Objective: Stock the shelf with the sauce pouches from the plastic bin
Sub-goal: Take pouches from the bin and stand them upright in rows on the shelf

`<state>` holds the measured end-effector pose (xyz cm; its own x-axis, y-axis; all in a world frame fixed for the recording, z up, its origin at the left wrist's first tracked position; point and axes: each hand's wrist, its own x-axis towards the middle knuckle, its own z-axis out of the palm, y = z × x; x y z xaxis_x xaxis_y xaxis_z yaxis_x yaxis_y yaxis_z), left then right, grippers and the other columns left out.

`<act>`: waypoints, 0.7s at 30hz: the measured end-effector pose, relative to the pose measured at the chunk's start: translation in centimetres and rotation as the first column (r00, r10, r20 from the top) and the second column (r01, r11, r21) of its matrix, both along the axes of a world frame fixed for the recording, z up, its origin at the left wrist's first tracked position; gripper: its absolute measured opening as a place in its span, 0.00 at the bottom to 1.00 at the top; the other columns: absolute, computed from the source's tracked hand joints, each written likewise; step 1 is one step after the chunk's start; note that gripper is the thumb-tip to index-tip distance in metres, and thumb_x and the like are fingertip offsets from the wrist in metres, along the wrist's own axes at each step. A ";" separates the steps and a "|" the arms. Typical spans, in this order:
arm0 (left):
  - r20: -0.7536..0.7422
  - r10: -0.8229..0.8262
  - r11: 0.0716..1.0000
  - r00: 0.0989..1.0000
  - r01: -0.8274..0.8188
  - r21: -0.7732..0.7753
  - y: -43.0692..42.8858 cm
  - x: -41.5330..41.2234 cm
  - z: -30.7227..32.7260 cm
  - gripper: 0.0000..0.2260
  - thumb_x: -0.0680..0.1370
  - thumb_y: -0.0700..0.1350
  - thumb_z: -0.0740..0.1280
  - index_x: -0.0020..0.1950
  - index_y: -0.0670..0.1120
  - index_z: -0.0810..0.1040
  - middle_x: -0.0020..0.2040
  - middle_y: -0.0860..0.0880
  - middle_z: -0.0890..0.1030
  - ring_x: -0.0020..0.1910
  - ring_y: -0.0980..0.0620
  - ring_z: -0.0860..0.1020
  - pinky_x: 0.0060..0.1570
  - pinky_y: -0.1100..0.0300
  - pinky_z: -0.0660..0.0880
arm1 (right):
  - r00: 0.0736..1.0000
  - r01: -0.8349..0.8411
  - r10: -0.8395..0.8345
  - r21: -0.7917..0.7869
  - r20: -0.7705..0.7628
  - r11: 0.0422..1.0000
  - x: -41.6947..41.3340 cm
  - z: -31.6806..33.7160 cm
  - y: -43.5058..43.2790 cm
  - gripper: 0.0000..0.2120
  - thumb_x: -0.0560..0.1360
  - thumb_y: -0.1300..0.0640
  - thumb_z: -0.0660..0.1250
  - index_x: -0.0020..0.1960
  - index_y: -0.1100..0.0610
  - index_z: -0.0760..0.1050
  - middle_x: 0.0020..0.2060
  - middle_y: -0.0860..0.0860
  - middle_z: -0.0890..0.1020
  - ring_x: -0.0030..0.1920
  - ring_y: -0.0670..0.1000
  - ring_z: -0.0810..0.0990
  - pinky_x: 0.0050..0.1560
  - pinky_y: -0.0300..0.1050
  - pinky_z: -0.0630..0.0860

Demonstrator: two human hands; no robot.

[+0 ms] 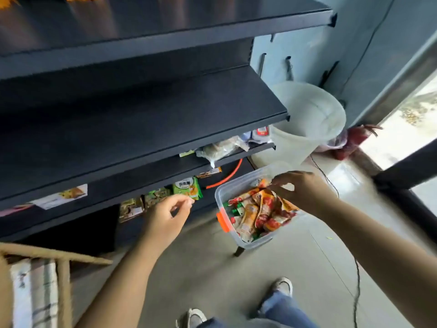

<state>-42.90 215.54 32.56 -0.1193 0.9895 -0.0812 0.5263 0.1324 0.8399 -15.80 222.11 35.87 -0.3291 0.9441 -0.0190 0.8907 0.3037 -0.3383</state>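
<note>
Right grip (305, 192) tight on crinkled glossy sauce pouch (266, 201) over clear plastic bin (256, 240); left grip (163, 216) loose, empty.

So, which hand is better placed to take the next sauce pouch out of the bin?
Right. The right hand is above the plastic bin and pinches a sauce pouch at its top. The left hand is off to the side of the bin, near a green packet.

A: What kind of place is this?
B: A small shop. Dark metal display shelves (165, 119) stand in tiers, a printed label (62, 196) is stuck on one front edge, packaged snacks (188, 188) line a lower tier, and peg hooks (288, 67) stick out of the wall panel (305, 43).
</note>
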 end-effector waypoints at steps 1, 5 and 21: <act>0.002 -0.018 0.999 1.000 0.018 -0.031 0.2 1.0 -0.8 0.07 0.75 0.47 0.64 0.38 0.56 0.76 0.38 0.61 0.80 0.41 0.66 0.77 0.42 0.74 0.69 | 1.000 0.017 -0.017 -0.028 0.008 0.999 1.1 -0.6 0.4 0.10 0.73 0.52 0.68 0.50 0.55 0.82 0.49 0.50 0.84 0.50 0.54 0.81 0.49 0.38 0.71; -0.029 -0.003 0.990 1.000 -0.001 -0.139 3.0 6.7 -4.9 0.11 0.75 0.44 0.65 0.38 0.61 0.74 0.41 0.61 0.79 0.45 0.60 0.77 0.49 0.63 0.71 | 1.000 0.010 -0.005 -0.164 0.030 0.986 6.7 -4.7 4.4 0.13 0.75 0.50 0.65 0.56 0.55 0.79 0.53 0.50 0.83 0.53 0.52 0.80 0.50 0.40 0.71; -0.241 0.491 0.750 0.837 -0.547 -0.372 8.6 17.9 -25.9 0.13 0.76 0.41 0.64 0.58 0.39 0.76 0.58 0.40 0.78 0.58 0.42 0.74 0.54 0.58 0.67 | 0.971 -0.046 0.176 -0.594 0.163 0.803 12.7 -28.0 20.0 0.15 0.75 0.47 0.64 0.55 0.56 0.78 0.55 0.54 0.81 0.54 0.55 0.78 0.49 0.42 0.72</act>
<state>-24.97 224.10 6.66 -0.6409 0.6479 -0.4118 0.3666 0.7296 0.5774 -3.06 242.08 7.83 -0.3583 0.6895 -0.6294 0.9304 0.2078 -0.3020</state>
